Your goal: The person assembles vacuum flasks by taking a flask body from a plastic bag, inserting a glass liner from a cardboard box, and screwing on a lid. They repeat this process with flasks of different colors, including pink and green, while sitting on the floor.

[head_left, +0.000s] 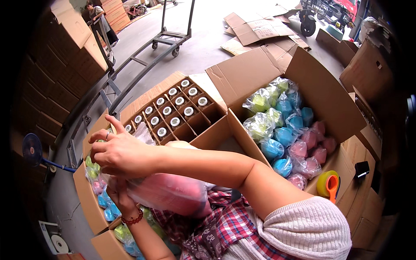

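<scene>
A large pink object in a clear plastic bag (173, 193) lies across my front, against the plaid apron. My left hand (120, 197), with a beaded bracelet at the wrist, is closed on the end of this bag. My right hand (123, 151), wearing a ring, is just above it. Its index finger sticks out and the others bend apart, with nothing seen in them; its thumb is hidden. Past my right forearm a divided carton (203, 141) holds several white-capped bottles (167, 111), and some cells have no bottle. Clear plastic (144, 133) shows beside the bottles.
At right, an open carton (242, 130) holds bagged green, blue and pink pieces (284, 136); similar bagged pieces (108, 208) fill cartons at left. A tape roll (328, 185) lies at right. Beyond are a metal trolley (145, 60), flattened cardboard (260, 28), a blue fan (33, 150) and a person (100, 21).
</scene>
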Motion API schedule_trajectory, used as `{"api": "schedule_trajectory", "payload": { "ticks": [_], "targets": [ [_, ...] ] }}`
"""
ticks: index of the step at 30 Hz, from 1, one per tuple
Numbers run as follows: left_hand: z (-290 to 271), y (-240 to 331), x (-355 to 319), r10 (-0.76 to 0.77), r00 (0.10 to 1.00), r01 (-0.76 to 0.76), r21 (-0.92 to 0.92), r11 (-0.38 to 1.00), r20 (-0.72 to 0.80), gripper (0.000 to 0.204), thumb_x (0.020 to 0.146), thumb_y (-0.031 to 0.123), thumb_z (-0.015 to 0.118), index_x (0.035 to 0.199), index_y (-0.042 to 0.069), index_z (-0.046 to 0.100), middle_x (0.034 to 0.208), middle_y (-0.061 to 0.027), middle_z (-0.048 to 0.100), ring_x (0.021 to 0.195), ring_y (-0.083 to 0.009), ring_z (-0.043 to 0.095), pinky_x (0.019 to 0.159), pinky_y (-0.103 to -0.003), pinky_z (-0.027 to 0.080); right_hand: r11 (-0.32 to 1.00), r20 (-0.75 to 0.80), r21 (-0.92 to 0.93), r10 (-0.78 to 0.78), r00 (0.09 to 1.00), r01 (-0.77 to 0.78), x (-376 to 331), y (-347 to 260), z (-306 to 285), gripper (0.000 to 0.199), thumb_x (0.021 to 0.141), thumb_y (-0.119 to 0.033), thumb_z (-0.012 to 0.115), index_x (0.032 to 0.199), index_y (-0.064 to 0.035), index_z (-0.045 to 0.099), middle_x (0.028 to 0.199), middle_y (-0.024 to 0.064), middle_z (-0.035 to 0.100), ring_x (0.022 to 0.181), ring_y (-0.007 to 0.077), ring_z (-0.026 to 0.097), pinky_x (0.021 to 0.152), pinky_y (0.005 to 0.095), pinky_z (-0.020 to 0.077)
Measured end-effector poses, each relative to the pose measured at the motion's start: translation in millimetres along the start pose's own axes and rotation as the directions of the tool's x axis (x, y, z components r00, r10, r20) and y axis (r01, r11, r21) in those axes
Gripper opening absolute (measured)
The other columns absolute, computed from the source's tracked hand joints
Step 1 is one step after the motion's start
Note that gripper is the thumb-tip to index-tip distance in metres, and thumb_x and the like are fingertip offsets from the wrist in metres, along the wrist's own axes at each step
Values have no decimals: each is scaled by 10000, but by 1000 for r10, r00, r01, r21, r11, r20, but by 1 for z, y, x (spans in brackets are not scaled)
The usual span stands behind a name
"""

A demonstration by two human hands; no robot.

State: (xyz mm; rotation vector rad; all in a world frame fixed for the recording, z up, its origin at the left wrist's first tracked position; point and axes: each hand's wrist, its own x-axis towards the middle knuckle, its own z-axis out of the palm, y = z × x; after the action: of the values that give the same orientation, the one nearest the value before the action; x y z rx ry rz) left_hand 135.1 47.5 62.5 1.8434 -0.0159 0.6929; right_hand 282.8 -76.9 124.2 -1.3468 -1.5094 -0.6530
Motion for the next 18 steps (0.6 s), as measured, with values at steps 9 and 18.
{"api": "schedule_trajectory", "payload": {
  "ticks": [9,18],
  "targets": [
    [-2,-54,-32,-560,701,315,-512,799,-442,505,996,408,411,1263,-13,498,1243,-169,559,1097,-271,582,935,-399,493,842,379,-4,500,779,-539,-195,15,-20,357,852,-105,582,1207,-83,561,1242,107,559,1084,302,570,928,413,427],
    [-25,-88,-54,-610,767,200,-829,522,-199,540,1002,416,338,1302,-8,485,1317,-199,526,1166,-342,536,998,-472,435,521,643,366,458,614,-771,-191,-24,-8,645,864,-357,628,1397,-74,401,1405,182,452,1235,339,500,1018,378,398]
  ]
}}
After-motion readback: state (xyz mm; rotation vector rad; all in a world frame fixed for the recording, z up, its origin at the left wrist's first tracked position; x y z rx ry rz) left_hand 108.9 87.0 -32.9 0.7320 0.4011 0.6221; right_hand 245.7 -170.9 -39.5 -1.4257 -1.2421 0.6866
